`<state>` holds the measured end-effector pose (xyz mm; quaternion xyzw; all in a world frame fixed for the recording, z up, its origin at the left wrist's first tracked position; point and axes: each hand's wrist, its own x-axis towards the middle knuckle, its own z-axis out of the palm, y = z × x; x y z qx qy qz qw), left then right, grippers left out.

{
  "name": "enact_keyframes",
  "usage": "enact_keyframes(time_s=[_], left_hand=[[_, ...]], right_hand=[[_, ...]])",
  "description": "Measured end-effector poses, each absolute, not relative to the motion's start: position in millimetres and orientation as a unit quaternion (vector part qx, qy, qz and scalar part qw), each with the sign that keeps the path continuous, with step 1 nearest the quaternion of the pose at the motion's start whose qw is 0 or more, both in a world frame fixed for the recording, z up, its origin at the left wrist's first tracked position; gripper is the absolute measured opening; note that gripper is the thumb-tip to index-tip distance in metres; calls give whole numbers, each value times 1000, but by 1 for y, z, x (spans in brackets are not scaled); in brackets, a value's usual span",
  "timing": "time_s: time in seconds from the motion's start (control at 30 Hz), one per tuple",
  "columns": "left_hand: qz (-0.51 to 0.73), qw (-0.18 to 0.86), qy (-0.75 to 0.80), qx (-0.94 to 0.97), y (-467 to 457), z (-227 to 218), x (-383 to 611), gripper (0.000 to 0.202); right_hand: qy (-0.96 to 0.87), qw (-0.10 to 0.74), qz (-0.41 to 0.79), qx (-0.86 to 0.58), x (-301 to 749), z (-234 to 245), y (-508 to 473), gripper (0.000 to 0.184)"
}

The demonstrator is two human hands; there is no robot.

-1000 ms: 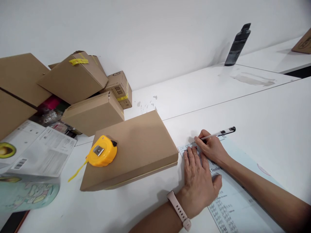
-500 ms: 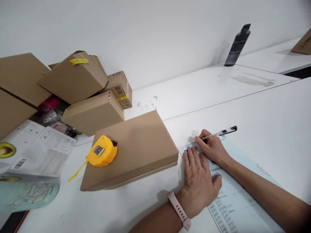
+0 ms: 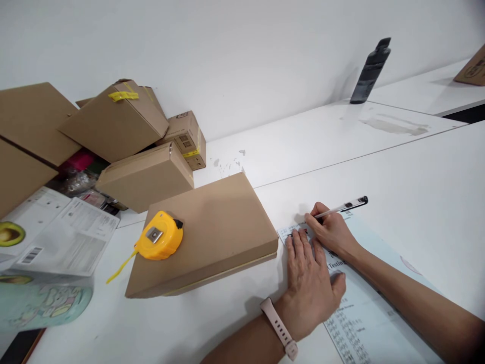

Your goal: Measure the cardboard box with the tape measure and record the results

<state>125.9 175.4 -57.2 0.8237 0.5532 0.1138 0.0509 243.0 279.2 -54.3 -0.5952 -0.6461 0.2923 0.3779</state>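
My right hand (image 3: 333,230) is closed around a pen (image 3: 346,206) with a clear barrel and black clip. The pen's tip meets the upper left part of a light blue printed sheet (image 3: 379,283), which carries handwriting. Flat on that sheet and the table lies my left hand (image 3: 312,283), fingers stretched out, with a pink band at the wrist. To its left a closed brown cardboard box (image 3: 220,217) rests on the table. On top of the box sits a yellow tape measure (image 3: 161,236), its yellow strap hanging over the left edge.
Several cardboard boxes (image 3: 113,121) are piled at the back left. In front of them are a white printed package (image 3: 68,232) and a pale green container (image 3: 49,303). A dark bottle (image 3: 370,71) stands by the wall; another carton (image 3: 472,71) is at far right.
The pen's back end has shifted very slightly to the left as my right hand holds it. My left hand, the box and the tape measure stay in place.
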Motion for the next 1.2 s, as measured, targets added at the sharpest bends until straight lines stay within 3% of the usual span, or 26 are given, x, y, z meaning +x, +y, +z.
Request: enact_keyframes(time_s=[0.3, 0.43, 0.63, 0.7, 0.77, 0.9, 0.97, 1.07, 1.13, 1.2], left_hand=[[98, 53, 552, 826, 177, -54, 126, 78], [103, 34, 551, 827, 174, -55, 125, 77], [120, 43, 545, 829, 174, -57, 122, 76], [192, 13, 533, 824, 174, -56, 123, 63], [273, -23, 505, 819, 172, -48, 124, 37], [432, -83, 439, 784, 162, 1, 103, 11], [503, -127, 453, 725, 160, 35, 71, 17], [475, -262, 540, 644, 166, 76, 6, 19], [409, -263, 633, 603, 173, 93, -34, 40], [297, -199, 728, 584, 177, 102, -64, 65]], right_hand=[[-632, 393, 284, -604, 245, -57, 280, 27], [-684, 404, 243, -556, 260, -59, 287, 15], [-800, 328, 105, -492, 287, -77, 306, 46], [-800, 318, 100, -500, 290, -81, 308, 55], [-778, 331, 103, -524, 289, -83, 309, 59], [-726, 369, 115, -568, 288, -81, 310, 53], [-719, 375, 116, -574, 288, -80, 311, 49], [-716, 377, 118, -575, 287, -80, 312, 44], [-715, 379, 122, -575, 287, -81, 313, 41], [-713, 383, 124, -574, 286, -81, 313, 40]])
